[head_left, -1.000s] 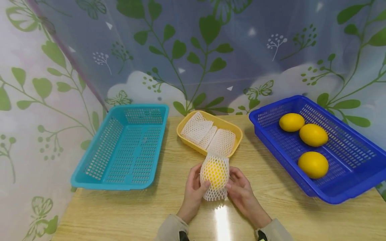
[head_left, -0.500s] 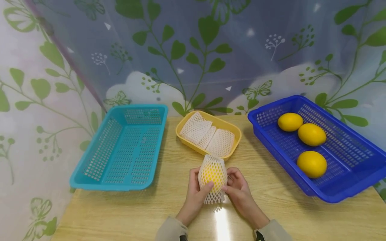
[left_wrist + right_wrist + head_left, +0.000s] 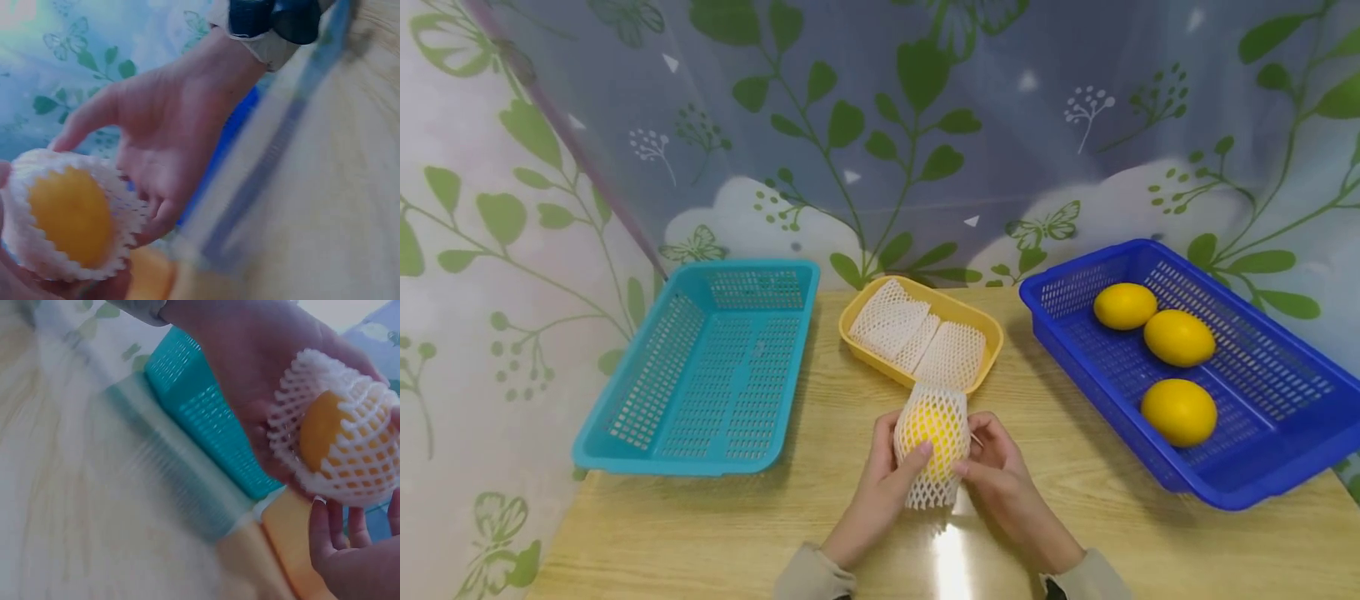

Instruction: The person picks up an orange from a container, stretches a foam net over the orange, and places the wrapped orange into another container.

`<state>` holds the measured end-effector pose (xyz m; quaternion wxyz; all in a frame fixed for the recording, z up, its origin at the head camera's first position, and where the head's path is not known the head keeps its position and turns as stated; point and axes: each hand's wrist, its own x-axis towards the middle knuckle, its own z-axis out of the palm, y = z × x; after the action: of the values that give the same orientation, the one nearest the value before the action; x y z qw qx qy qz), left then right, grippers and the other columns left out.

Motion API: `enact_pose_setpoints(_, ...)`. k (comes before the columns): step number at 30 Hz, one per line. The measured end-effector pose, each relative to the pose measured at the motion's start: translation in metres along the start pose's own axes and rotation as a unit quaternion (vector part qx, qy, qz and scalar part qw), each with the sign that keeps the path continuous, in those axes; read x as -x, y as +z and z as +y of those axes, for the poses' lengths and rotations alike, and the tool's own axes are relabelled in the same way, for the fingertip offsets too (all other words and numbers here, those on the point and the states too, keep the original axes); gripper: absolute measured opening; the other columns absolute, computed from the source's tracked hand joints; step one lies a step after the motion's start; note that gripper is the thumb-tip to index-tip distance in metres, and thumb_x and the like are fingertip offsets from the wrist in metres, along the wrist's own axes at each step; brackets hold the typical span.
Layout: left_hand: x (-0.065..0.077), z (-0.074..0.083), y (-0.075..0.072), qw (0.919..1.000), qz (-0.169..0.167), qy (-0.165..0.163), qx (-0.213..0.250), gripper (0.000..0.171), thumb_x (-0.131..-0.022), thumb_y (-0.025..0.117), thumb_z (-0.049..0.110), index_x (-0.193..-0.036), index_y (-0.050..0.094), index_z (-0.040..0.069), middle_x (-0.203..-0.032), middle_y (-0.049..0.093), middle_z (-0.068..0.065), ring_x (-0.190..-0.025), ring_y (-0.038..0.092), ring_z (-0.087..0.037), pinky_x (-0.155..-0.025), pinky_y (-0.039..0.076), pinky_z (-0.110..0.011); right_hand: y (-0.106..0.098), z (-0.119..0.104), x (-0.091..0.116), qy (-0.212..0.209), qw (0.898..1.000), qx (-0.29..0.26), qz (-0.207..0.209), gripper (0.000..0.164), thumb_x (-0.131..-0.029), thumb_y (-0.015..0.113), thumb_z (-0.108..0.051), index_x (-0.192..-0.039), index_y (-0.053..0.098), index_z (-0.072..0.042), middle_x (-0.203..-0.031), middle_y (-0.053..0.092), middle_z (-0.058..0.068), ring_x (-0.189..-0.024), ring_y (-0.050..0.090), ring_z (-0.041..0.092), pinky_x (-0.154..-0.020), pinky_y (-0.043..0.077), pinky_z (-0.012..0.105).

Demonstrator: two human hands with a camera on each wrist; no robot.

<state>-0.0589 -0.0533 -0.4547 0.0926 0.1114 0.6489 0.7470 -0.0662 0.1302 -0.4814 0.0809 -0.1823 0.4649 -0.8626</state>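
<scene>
A yellow egg-shaped fruit (image 3: 928,429) sits inside a white stretchy foam net (image 3: 940,497), just in front of a small yellow plastic tray (image 3: 973,315), on the person's side. The net is open at the bottom, and its loose end hangs down past the fruit. The left hand (image 3: 880,479) is curled round the fruit through the net, with its thumb laid across the front and its fingers round the side and back. The right hand (image 3: 1007,483) is on the other side, with its thumb on the net near the low edge and its fingers bent in, pinching the net. The left wrist picture is blurry, so I can't tell how many right fingers touch it. Inside the tray lie flat white foam nets (image 3: 887,325). To the left of the tray is a big turquoise plastic basket (image 3: 681,464) with lots of little holes. To the right of the tray is a big dark blue plastic basket (image 3: 1090,379), with three smooth yellow fruits (image 3: 1178,412) in it: two close together and one a bit apart, nearer the person. Everything is on a light brown wooden table (image 3: 662,533). Behind the tray hangs a blue and white cloth (image 3: 1000,150) with green leaves on it.
</scene>
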Motion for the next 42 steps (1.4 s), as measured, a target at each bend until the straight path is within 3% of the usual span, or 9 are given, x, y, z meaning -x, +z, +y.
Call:
enact_pose_setpoints(7,0.005,0.029,-0.006,0.9959,0.029,-0.03,-0.08,0.055,-0.098,0.063,0.029,-0.143,0.042,0.006,-0.124,0.047,-0.019,-0.096,0.061,-0.026,-0.076,0.058,-0.036,0.017,-0.015,-0.002,0.039,0.999,0.008,0.026,0.036,-0.087,0.055,0.01,-0.116,0.046,-0.009,-0.118,0.049,0.004,-0.103,0.055,0.016,-0.089,0.05,0.029)
enact_pose_setpoints(10,0.008,0.039,-0.008,0.9959,0.028,-0.037,-0.078,0.057,-0.098,0.063,0.03,-0.144,0.041,0.005,-0.123,0.049,-0.019,-0.095,0.063,-0.027,-0.074,0.059,-0.037,0.025,-0.021,-0.003,0.064,0.997,0.013,0.05,0.035,-0.086,0.054,0.008,-0.115,0.046,-0.01,-0.116,0.049,0.004,-0.101,0.055,0.016,-0.09,0.05,0.029)
enact_pose_setpoints(14,0.011,0.049,-0.01,0.9976,0.003,-0.037,-0.059,0.061,-0.1,0.059,0.029,-0.149,0.032,0.005,-0.121,0.056,-0.022,-0.096,0.067,-0.029,-0.076,0.058,-0.039,0.036,-0.027,-0.003,0.083,0.993,0.028,0.079,0.033,-0.087,0.056,0.006,-0.115,0.048,-0.01,-0.115,0.05,0.004,-0.098,0.055,0.016,-0.087,0.051,0.028)
enact_pose_setpoints(18,0.015,0.056,-0.014,0.9969,-0.018,-0.04,-0.065,0.068,-0.099,0.06,0.027,-0.152,0.024,0.006,-0.129,0.052,-0.022,-0.106,0.063,-0.029,-0.085,0.056,-0.037,0.05,-0.03,-0.004,0.091,0.99,0.053,0.099,0.032,-0.086,0.061,0.005,-0.112,0.048,-0.009,-0.112,0.052,0.005,-0.095,0.058,0.016,-0.081,0.053,0.028)
enact_pose_setpoints(24,0.018,0.065,-0.019,0.9953,-0.018,-0.057,-0.075,0.077,-0.094,0.069,0.025,-0.152,0.022,0.006,-0.128,0.052,-0.022,-0.107,0.061,-0.029,-0.086,0.055,-0.038,0.066,-0.034,-0.005,0.093,0.986,0.078,0.114,0.034,-0.084,0.067,0.004,-0.109,0.047,-0.008,-0.11,0.052,0.007,-0.095,0.058,0.018,-0.081,0.053,0.031)
enact_pose_setpoints(32,0.02,0.075,-0.025,0.9968,0.039,-0.061,-0.032,0.066,-0.086,0.075,0.016,-0.139,0.037,0.004,-0.12,0.055,-0.02,-0.102,0.061,-0.028,-0.084,0.055,-0.041,0.078,-0.042,-0.011,0.028,0.987,0.142,0.074,0.012,-0.097,0.058,-0.005,-0.107,0.052,-0.003,-0.109,0.056,0.008,-0.097,0.061,0.021,-0.084,0.053,0.037)
enact_pose_setpoints(35,0.022,0.08,-0.028,0.9971,0.054,-0.053,-0.011,0.062,-0.086,0.072,0.016,-0.138,0.04,0.003,-0.115,0.057,-0.019,-0.099,0.062,-0.027,-0.082,0.055,-0.041,0.082,-0.045,-0.019,-0.007,0.979,0.192,0.073,0.01,-0.1,0.055,-0.008,-0.104,0.055,0.0,-0.102,0.058,0.009,-0.091,0.061,0.021,-0.082,0.054,0.037)
enact_pose_setpoints(42,0.023,0.093,-0.047,0.9983,0.051,-0.028,-0.003,0.056,-0.088,0.067,0.016,-0.135,0.04,0.002,-0.109,0.058,-0.019,-0.092,0.064,-0.028,-0.076,0.058,-0.039,0.086,-0.049,-0.047,-0.084,0.958,0.27,0.053,0.012,-0.1,0.054,-0.006,-0.095,0.061,0.002,-0.091,0.062,0.009,-0.087,0.061,0.021,-0.081,0.053,0.034)
